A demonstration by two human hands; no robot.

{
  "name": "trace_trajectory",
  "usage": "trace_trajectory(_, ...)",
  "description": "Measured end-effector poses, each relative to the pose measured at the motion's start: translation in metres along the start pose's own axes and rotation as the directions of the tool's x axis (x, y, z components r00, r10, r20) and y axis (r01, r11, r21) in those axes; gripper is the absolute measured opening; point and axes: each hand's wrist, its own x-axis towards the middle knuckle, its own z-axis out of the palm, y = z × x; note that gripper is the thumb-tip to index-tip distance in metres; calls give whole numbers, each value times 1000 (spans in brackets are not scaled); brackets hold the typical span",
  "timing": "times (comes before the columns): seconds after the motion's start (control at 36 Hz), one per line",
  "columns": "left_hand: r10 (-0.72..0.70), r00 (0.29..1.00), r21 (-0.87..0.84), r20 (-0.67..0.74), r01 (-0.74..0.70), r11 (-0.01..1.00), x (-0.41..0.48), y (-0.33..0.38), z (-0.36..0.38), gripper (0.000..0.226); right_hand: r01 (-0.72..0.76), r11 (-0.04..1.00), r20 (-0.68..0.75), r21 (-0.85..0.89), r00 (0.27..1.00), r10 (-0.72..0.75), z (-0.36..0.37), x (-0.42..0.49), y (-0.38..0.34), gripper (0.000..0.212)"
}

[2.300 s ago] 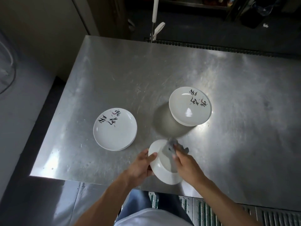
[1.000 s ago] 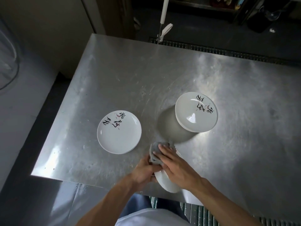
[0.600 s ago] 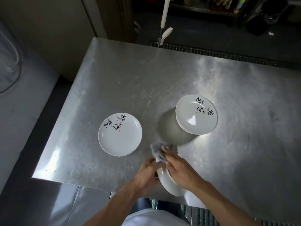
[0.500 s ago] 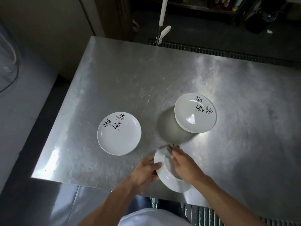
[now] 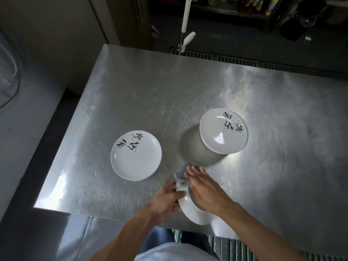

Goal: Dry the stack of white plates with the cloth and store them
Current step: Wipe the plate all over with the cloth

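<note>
Plate (image 5: 194, 213), plain glossy white where it is showing, is sitting tilted between both hands over the near edge of the worktop (image 5: 131, 87); the left hand (image 5: 165, 197) is gripping its left rim, fingers (image 5: 178, 194) curling round the edge; the right hand (image 5: 206, 189) is lying across it from the right, fingers (image 5: 195, 171) stretching out nearly straight and pressing a grey cloth (image 5: 181, 177) against its far rim.

A left stack (image 5: 135, 155) of the same plates is resting flat on the worktop, just left of the hands; its top plate is showing black brush characters with small pink marks; a right stack (image 5: 224, 130) is standing farther back and to the right, well apart from the left one, carrying the same print, catching a bright glare and throwing a round shadow to its left.

The right hand is covering most of the plate, so whether this one is carrying print is not showing; which face is turning upward is hard to judge; the cloth is blurring and mostly hiding under the fingers; the right thumb is out of sight; the number of plates in either stack is not readable from above; both forearms are running off the bottom edge.
</note>
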Motion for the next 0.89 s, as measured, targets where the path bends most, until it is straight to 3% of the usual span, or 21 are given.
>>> trace_trajectory(0.06,24,999,-17,-21,-24,1000,1,1,0,23,-186,981,-39,64,981,188,-7,6,8,49)
trace_trajectory(0.14,68,994,-162,-85,-81,984,3,0,0,24,-382,910,65,161,924,376,-13,2,16,56)
trace_trajectory(0.19,72,994,-222,-83,-89,971,4,1,-3,31,-357,915,105,186,934,343,-13,-8,12,58)
trace_trajectory(0.28,25,1000,-155,7,-24,988,5,7,-8,51,-291,937,118,195,955,272,-6,-16,-1,60)
trace_trajectory(0.44,-1,990,-18,140,3,1000,2,8,-18,46,-252,903,160,349,965,207,-2,0,-9,56)
trace_trajectory(0.5,-25,990,-15,137,27,1000,1,7,-21,46,-282,890,152,359,958,243,-4,6,-1,62)
trace_trajectory(0.58,-60,987,66,152,51,997,-2,6,-18,44,-312,889,117,335,950,290,-3,12,5,55)
trace_trajectory(0.67,-63,984,83,166,50,995,-3,5,-16,41,-38,967,11,253,999,36,4,10,-12,49)
trace_trajectory(0.72,-52,988,69,148,42,997,-4,4,-16,44,89,967,53,238,993,-104,9,10,-14,49)
trace_trajectory(0.75,-50,989,69,142,40,997,-5,4,-16,46,89,969,49,230,993,-103,9,11,-9,49)
trace_trajectory(0.83,-51,990,49,133,45,998,-5,2,-17,50,-118,961,8,248,993,120,7,11,5,49)
trace_trajectory(0.89,-48,990,25,129,45,999,-4,1,-16,48,-60,972,-7,228,998,63,5,11,0,49)
